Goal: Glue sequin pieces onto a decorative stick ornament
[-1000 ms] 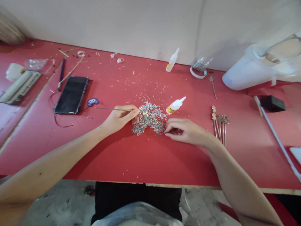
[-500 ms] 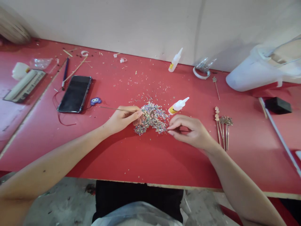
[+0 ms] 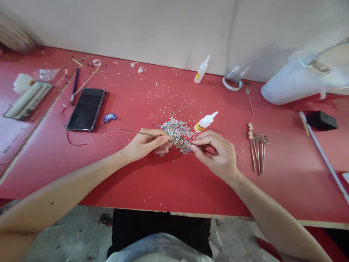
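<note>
My left hand (image 3: 148,143) pinches a hairpin (image 3: 131,131) between thumb and fingers. Its thin stick points out to the left, and its small gold-coloured head sits by my thumb tip. My right hand (image 3: 214,151) is closed on a thin dark tool (image 3: 190,142), which looks like tweezers. The tool's tip reaches left toward the hairpin head; whether they touch I cannot tell. Under and between both hands lies a heap of small glittering shell-like chips (image 3: 177,128). A white glue bottle (image 3: 205,122) with a yellow label lies just beyond my right hand.
Several finished-looking hairpins (image 3: 261,139) lie to the right, with a single hairpin (image 3: 249,100) farther back. Another glue bottle (image 3: 202,69), a tape roll (image 3: 232,84) and a white bucket (image 3: 293,80) are near the wall. A phone (image 3: 86,109) and blue charm (image 3: 110,117) lie left.
My right hand has turned, and its tool has lifted from the chips toward the hairpin. My left hand has shifted slightly right and nearer to me with the hairpin.
</note>
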A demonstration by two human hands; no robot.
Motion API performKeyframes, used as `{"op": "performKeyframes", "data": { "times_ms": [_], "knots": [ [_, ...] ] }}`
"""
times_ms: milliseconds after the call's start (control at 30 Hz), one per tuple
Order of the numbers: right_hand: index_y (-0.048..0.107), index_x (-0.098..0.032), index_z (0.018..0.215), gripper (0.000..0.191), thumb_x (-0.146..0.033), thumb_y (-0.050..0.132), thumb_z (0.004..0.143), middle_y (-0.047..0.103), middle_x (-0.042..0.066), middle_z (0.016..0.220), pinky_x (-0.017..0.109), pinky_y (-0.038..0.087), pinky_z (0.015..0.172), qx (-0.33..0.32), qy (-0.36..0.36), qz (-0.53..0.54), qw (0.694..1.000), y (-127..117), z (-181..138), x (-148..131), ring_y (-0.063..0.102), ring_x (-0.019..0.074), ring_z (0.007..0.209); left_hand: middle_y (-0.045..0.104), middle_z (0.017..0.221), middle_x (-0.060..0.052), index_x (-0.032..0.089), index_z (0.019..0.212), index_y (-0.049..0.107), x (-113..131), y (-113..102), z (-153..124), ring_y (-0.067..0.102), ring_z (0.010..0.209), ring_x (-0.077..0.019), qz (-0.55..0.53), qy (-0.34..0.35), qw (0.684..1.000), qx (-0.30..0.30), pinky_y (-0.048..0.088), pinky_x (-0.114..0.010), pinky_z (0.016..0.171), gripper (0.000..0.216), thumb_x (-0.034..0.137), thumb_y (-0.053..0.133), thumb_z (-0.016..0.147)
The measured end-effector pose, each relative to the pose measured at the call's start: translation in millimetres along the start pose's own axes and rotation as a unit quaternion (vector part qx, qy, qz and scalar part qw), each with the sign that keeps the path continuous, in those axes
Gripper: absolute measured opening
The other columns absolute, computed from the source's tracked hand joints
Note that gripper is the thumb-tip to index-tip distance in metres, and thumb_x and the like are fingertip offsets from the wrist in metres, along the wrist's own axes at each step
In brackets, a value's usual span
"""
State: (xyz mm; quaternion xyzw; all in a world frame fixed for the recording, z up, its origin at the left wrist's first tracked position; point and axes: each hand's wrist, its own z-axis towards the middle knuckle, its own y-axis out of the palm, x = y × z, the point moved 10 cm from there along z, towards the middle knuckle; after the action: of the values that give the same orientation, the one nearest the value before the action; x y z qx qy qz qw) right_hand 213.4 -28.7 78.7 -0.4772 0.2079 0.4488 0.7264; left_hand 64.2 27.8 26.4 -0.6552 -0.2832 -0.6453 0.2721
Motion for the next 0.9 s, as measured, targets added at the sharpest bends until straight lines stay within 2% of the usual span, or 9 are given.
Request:
{"op": "performKeyframes", "data": {
  "times_ms": [200, 433, 533, 700, 800, 900],
  "knots": [
    [0.061, -0.023, 0.087, 0.010, -0.014, 0.064, 0.084, 0.064, 0.003, 0.083, 0.028, 0.051, 0.054, -0.017, -0.010, -0.012, 1.000, 11.4, -3.2, -3.6, 0.060, 0.0134, 0.066, 0.066, 0.065, -0.004, 0.013, 0.077, 0.064, -0.2, 3.3, 0.2, 0.057, 0.055, -0.0087, 0.007, 0.010, 1.000, -0.008, 0.048, -0.019, 0.053, 0.036, 0.045, 0.056, 0.093],
    [0.062, -0.024, 0.088, 0.010, -0.014, 0.063, 0.084, 0.065, 0.004, 0.085, 0.028, 0.051, 0.053, -0.021, -0.024, -0.034, 0.999, 11.9, -3.7, -6.5, 0.059, 0.0130, 0.064, 0.066, 0.066, -0.004, 0.014, 0.080, 0.066, -2.7, 3.4, -1.0, 0.058, 0.056, -0.0090, 0.018, 0.006, 1.000, -0.014, 0.049, -0.019, 0.054, 0.034, 0.044, 0.055, 0.093],
    [0.062, -0.024, 0.088, 0.011, -0.014, 0.064, 0.084, 0.065, 0.004, 0.084, 0.029, 0.050, 0.052, -0.006, -0.029, -0.046, 0.999, 6.4, -3.5, -6.4, 0.060, 0.0138, 0.065, 0.066, 0.066, -0.004, 0.013, 0.079, 0.065, -1.3, -2.2, -0.5, 0.057, 0.055, -0.0086, 0.028, 0.011, 1.000, 0.008, 0.049, -0.019, 0.053, 0.035, 0.044, 0.055, 0.093],
    [0.062, -0.025, 0.087, 0.013, -0.014, 0.066, 0.082, 0.065, 0.003, 0.083, 0.029, 0.051, 0.055, 0.008, -0.038, -0.040, 0.998, -1.4, -1.7, -0.8, 0.062, 0.0157, 0.071, 0.063, 0.062, -0.002, 0.013, 0.077, 0.066, 2.5, -21.1, 0.5, 0.055, 0.053, -0.0080, 0.017, 0.027, 0.996, 0.085, 0.049, -0.019, 0.053, 0.033, 0.042, 0.058, 0.092],
    [0.063, -0.024, 0.090, 0.011, -0.016, 0.065, 0.083, 0.065, 0.004, 0.085, 0.029, 0.051, 0.054, -0.019, -0.032, -0.029, 0.999, 3.0, -0.6, 5.8, 0.062, 0.0156, 0.071, 0.062, 0.062, -0.002, 0.013, 0.077, 0.066, 5.6, -27.3, 0.8, 0.056, 0.054, -0.0084, 0.013, 0.035, 0.993, 0.108, 0.050, -0.020, 0.053, 0.034, 0.043, 0.059, 0.091],
    [0.063, -0.024, 0.093, 0.009, -0.017, 0.063, 0.086, 0.064, 0.004, 0.087, 0.028, 0.051, 0.055, -0.054, -0.027, -0.028, 0.998, 10.4, -0.3, 9.8, 0.061, 0.0146, 0.071, 0.068, 0.072, -0.005, 0.014, 0.080, 0.067, 7.6, -25.1, 1.5, 0.062, 0.062, -0.0108, 0.016, 0.035, 0.995, 0.094, 0.054, -0.021, 0.059, 0.035, 0.045, 0.058, 0.091]
  ]
}}
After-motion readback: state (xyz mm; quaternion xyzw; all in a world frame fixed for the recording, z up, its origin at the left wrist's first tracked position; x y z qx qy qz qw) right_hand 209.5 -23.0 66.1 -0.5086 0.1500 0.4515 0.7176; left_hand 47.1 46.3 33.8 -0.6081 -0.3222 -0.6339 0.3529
